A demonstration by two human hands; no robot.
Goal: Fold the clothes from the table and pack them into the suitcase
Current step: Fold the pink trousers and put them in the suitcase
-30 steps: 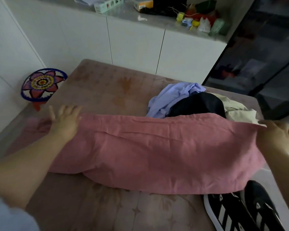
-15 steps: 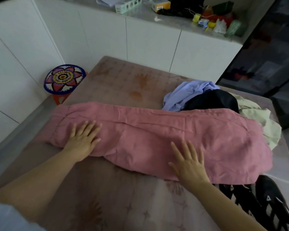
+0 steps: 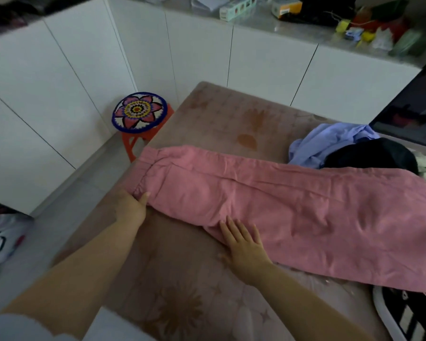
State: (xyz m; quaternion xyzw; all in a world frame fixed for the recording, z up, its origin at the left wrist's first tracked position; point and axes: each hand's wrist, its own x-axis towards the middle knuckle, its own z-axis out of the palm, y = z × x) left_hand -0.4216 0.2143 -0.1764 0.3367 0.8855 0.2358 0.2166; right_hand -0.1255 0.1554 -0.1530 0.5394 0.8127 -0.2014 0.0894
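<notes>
At the waistband (image 3: 150,168), your left hand (image 3: 132,206) pinches the long pink cloth trousers (image 3: 293,212); your right hand (image 3: 245,246) presses flat, fingers spread.

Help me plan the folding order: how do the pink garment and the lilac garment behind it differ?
The pink garment lies spread out long and fairly smooth across the table; the lilac garment sits crumpled in a heap. The pink garment is being handled, the left hand pinching its end and the right hand flat on its near edge; neither hand touches the lilac garment. Both lie on the table.
</notes>
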